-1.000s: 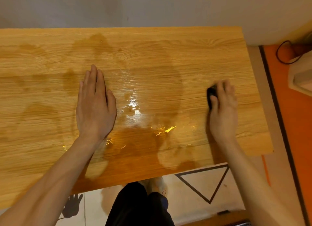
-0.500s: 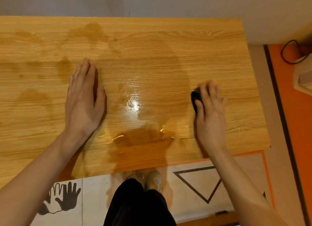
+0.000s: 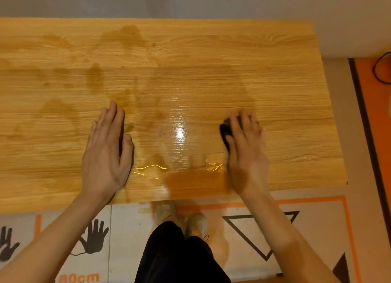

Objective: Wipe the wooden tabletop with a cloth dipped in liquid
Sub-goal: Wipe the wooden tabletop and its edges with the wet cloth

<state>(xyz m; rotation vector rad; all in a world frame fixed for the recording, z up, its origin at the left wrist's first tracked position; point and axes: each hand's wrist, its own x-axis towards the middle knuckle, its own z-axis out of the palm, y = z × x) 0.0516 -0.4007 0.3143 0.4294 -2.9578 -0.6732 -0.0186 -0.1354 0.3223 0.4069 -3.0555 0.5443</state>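
Note:
The wooden tabletop fills the upper half of the head view, with dark damp patches and a glossy wet streak in its middle. My right hand lies palm down near the front right, pressing a small dark cloth flat onto the wood; only the cloth's left edge shows past my fingers. My left hand rests flat on the table left of the wet streak, fingers together and holding nothing.
The table's right end drops to an orange floor with a black cable. A floor mat printed with hand shapes and a triangle lies below the front edge, by my legs. A wall runs behind.
My right hand has slid the cloth leftward over the tabletop, toward the wet streak. The view has shifted so the table's front edge sits higher. My left hand stays flat.

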